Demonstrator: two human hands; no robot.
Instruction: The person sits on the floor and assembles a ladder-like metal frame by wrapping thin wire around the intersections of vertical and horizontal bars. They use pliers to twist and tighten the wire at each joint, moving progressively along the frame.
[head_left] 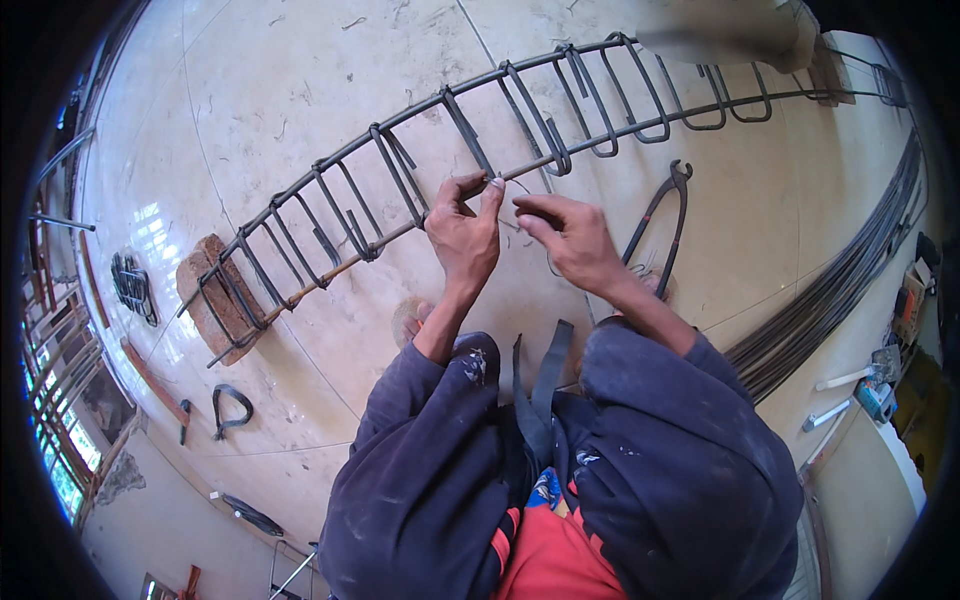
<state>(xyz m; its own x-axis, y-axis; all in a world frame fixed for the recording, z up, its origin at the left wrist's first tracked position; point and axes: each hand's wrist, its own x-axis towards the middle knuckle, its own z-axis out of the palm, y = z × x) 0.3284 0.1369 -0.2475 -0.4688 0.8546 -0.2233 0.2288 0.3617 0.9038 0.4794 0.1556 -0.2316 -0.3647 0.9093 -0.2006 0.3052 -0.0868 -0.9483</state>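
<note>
A long rebar cage [343,165] of two visible bars and several bent stirrups slants across the floor in front of me. My left hand [466,238] is closed at the near bar, thumb and forefinger pinching where a stirrup [467,132] meets it. Just to its right, my right hand [572,240] is closed in a pinch beside a thin tie wire [524,190], which curves between the two hands. The fingertips partly hide the wire's ends. Long-handled pincers [655,212] lie right of my right hand, jaws apart.
A brick [222,310] props the cage's left end, and a block [832,72] its right. A blurred brownish shape [730,38] covers part of the far bar. Long steel rods [830,285] lie bundled at right. Stirrups [133,288] and a hammer-like tool [155,385] lie left.
</note>
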